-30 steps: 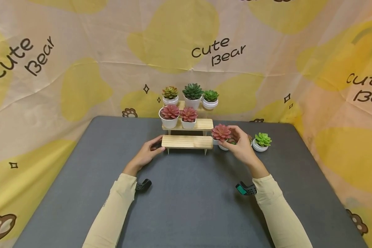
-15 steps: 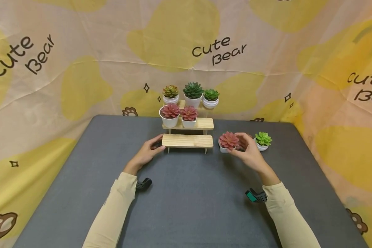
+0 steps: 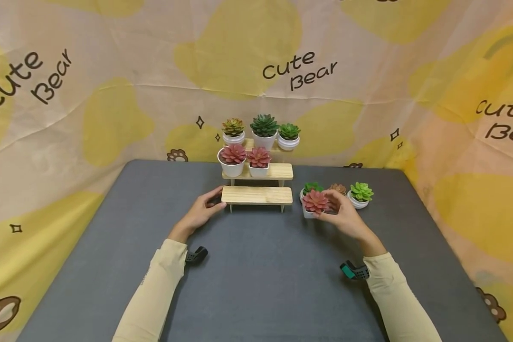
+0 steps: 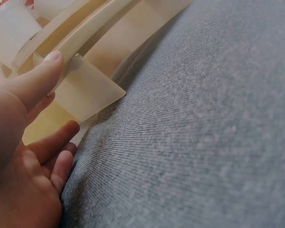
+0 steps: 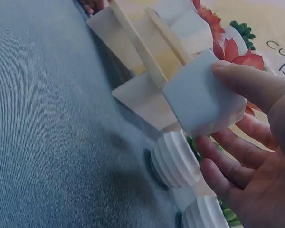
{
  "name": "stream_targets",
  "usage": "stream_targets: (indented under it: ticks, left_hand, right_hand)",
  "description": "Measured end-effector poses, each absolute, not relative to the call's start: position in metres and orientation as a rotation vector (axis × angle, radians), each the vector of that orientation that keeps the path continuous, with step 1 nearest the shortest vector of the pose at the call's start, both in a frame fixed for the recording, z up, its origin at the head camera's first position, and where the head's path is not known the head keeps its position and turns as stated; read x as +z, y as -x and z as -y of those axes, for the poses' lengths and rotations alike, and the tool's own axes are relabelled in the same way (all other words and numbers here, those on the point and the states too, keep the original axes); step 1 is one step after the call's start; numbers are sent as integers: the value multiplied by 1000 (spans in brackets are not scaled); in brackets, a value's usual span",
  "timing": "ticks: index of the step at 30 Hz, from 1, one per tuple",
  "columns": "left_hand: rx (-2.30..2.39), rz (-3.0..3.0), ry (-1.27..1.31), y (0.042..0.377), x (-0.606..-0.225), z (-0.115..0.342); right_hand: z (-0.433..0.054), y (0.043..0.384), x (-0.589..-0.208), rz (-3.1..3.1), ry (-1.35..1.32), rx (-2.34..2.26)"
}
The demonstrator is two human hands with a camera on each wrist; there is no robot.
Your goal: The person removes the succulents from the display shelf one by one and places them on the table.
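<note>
My right hand (image 3: 346, 216) pinches a potted red succulent (image 3: 315, 202) by its square white pot (image 5: 204, 95), thumb on one side and fingers on the other. In the right wrist view the pot is raised off the table and tilted. My left hand (image 3: 201, 211) holds the left end of the three-tier wooden stand (image 3: 256, 194); its thumb (image 4: 42, 76) presses on the lowest shelf's edge. Two red succulents (image 3: 232, 159) in white pots stand on the middle shelf. The top shelf bears a yellowish succulent (image 3: 233, 130), a dark green one (image 3: 264, 128) and a smaller green one (image 3: 288, 135).
Right of the stand, a green succulent (image 3: 312, 186) stands partly behind the held pot. Beside it are a brownish succulent (image 3: 337, 189), partly covered by my right hand, and a light green one (image 3: 360, 194). A printed cloth (image 3: 154, 57) hangs behind the grey table (image 3: 256, 275).
My right hand has carried the red succulent from beside the stand's right end rightward and nearer to me, uncovering the green succulent behind it. My left hand has stayed at the stand.
</note>
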State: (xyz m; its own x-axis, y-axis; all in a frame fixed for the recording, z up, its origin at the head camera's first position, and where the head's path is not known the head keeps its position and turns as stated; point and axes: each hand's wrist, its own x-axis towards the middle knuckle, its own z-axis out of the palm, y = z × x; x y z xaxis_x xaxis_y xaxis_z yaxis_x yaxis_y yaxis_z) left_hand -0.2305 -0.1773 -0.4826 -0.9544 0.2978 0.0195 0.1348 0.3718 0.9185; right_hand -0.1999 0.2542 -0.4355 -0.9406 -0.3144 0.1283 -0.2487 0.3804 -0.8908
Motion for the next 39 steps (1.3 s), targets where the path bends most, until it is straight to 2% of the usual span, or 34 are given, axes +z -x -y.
stream_targets:
  ticks: [21, 39]
  left_hand:
    - [1625, -2473, -381, 227, -485, 179]
    - [1661, -2438, -426, 232, -484, 177]
  right_hand:
    - [-266, 206, -460, -2334, 578, -1598]
    - [-271, 210, -464, -2392, 564, -1604]
